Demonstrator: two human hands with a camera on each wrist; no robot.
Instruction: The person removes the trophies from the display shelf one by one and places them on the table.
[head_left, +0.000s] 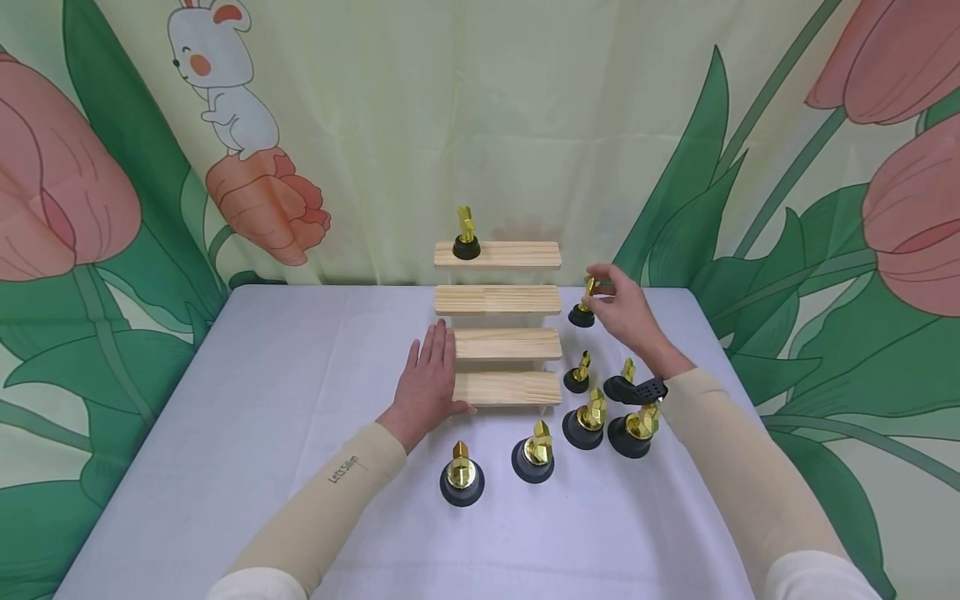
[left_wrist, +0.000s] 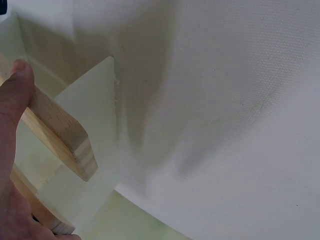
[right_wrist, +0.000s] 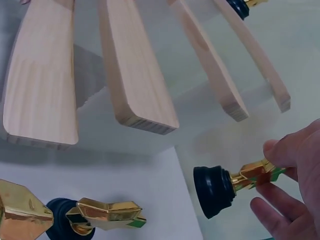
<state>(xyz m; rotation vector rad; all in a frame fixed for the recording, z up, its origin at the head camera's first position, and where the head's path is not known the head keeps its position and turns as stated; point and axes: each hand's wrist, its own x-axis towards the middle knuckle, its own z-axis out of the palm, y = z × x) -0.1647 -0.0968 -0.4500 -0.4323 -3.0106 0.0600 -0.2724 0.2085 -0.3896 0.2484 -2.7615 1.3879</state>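
Observation:
A tiered display stand has several wooden shelves (head_left: 507,389) on clear side panels. My left hand (head_left: 426,383) rests at its left side with straight fingers. In the left wrist view, the thumb (left_wrist: 20,80) touches a shelf. My right hand (head_left: 626,312) pinches the gold upper part of a small trophy (head_left: 581,316) with a black base. It hangs right of the stand and appears raised off the table in the right wrist view. Another trophy (head_left: 466,237) stands on the top shelf, towards its left end.
Several more gold trophies stand on the white tablecloth (head_left: 247,433): one (head_left: 462,479) in front of the stand, one (head_left: 533,454) to its right, and others under the right forearm, such as a trophy (head_left: 585,425). A printed curtain (head_left: 525,125) hangs behind the table.

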